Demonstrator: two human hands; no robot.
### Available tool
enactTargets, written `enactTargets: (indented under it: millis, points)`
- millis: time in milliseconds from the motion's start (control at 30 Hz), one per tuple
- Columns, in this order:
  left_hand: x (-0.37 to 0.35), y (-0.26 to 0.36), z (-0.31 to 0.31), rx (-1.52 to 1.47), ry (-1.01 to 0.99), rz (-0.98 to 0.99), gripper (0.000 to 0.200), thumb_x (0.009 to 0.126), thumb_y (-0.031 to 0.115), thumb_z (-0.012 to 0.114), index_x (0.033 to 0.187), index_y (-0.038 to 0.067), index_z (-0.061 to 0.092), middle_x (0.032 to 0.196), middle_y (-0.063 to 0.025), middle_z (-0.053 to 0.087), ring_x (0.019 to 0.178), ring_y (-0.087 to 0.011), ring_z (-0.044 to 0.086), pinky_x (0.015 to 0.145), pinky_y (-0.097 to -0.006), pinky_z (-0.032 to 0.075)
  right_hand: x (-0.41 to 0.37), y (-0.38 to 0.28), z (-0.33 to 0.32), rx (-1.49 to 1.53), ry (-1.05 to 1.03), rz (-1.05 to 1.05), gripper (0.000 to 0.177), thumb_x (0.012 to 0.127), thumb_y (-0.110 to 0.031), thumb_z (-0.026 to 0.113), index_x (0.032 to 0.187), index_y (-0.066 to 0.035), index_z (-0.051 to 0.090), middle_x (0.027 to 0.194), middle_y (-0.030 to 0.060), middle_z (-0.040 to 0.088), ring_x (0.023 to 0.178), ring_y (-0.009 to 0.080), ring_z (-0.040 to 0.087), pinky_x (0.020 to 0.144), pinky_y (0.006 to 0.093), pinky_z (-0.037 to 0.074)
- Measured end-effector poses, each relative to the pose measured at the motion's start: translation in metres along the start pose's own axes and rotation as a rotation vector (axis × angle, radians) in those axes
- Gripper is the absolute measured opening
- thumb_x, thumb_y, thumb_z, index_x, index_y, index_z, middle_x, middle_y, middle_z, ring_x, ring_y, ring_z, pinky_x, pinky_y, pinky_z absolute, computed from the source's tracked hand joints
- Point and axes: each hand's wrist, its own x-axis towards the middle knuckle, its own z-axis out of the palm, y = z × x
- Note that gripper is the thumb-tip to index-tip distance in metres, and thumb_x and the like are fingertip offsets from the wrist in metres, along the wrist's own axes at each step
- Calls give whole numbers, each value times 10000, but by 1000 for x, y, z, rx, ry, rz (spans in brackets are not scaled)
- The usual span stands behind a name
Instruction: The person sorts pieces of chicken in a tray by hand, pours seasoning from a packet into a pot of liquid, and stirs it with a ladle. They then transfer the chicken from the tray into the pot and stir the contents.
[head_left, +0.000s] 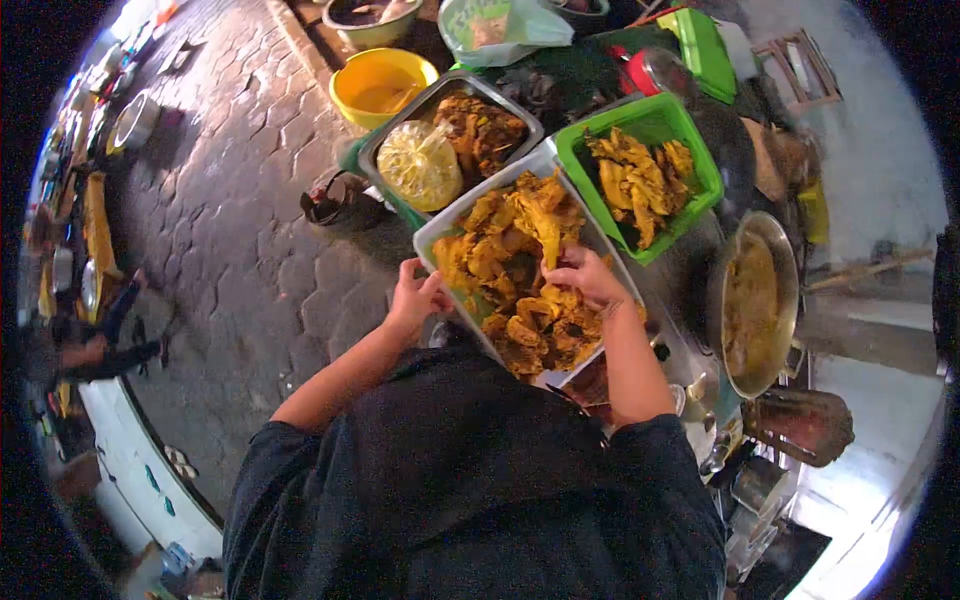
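Black cloth [460, 460]; right fingers [570, 274] pinch craggy yellow meat [549, 235].

The big rectangular plastic tub [428, 238] is whitish, and the cooked meat pieces [500, 240] in it are orange-yellow with dark brown spots. To the right, the small rectangular plastic basket [570, 155] is bright green, with yellow meat strips [640, 185]. The far round plastic bowl [350, 80] is bright yellow. The rectangular metal tray [535, 135] is silver-gray, and the knotted see-through bag [419, 166] in it looks pale yellow. The stone floor [250, 180] is gray, with a pattern of darker lines. The short-sleeved cloth shirt [450, 480] is black.
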Motion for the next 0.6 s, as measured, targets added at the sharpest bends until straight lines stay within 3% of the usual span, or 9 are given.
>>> enactTargets:
  millis: [33, 133, 200, 333, 400, 500, 600]
  points:
    - [-2, 2, 1, 3, 13, 10, 391, 922, 157, 504, 1213, 51, 266, 825, -134, 555, 617, -193, 581, 561, -353, 521, -9, 0, 1, 115, 31, -22, 259, 729, -80, 698, 972, -22, 629, 881, 23, 629, 793, 90, 575, 717, 240, 454]
    - [7, -12, -8, 29, 3, 60, 366, 923, 156, 505, 1198, 64, 282, 842, -124, 556, 649, -192, 584, 561, -356, 520, -33, -5, -11, 97, 121, -33, 288, 731, -82, 699, 1006, -36, 625, 896, 13, 629, 788, 100, 579, 717, 240, 457]
    - [0, -2, 2, -39, -25, 91, 341, 924, 152, 500, 1180, 63, 293, 843, -123, 556, 639, -197, 582, 563, -355, 521, -63, -21, -10, 175, 256, -194, 282, 701, -70, 700, 968, -48, 610, 854, -5, 604, 748, 93, 562, 650, 226, 435]
    - [3, 0, -7, -72, -75, 38, 326, 923, 156, 502, 1163, 68, 300, 833, -124, 544, 633, -204, 584, 554, -361, 509, -133, -43, -49, 154, 468, -223, 325, 686, -106, 690, 992, -43, 600, 856, 3, 599, 737, 98, 558, 675, 239, 447]
    - [-3, 7, -1, -8, -69, 37, 328, 924, 160, 502, 1163, 72, 295, 832, -125, 541, 629, -206, 582, 547, -365, 504, -167, -46, -69, 260, 609, -423, 323, 705, -99, 697, 997, -24, 583, 877, 37, 608, 774, 123, 578, 693, 263, 475]
    - [-5, 11, -1, 19, -63, 60, 335, 929, 169, 498, 1168, 75, 284, 823, -124, 535, 628, -210, 579, 545, -370, 499, -216, -42, -114, 236, 862, -376, 329, 706, -79, 682, 1014, -25, 581, 894, 65, 608, 790, 156, 594, 707, 295, 497]
    - [1, 3, -2, -16, -86, 70, 345, 933, 177, 494, 1176, 77, 272, 811, -122, 532, 640, -213, 579, 557, -373, 498, -257, -59, -127, 141, 1193, -205, 256, 721, -83, 660, 959, -45, 576, 846, 36, 583, 735, 139, 564, 605, 275, 455]
